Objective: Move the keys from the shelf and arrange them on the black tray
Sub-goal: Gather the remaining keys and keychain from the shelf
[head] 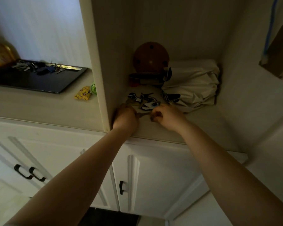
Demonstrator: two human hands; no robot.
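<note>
Nothing here can be read from where I stand: the yellow packet point(82, 95) on the counter carries a printed pattern too blurred to make out, and the black-and-white tags among the keys point(143, 100) on the shelf show no legible lettering.

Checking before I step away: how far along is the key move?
Partly done. Several key bunches already lie at the far edge of the flat black tray. Both hands, left and right, are gathering the shelf's remaining keys with black-and-white fobs. Those still need moving.
</note>
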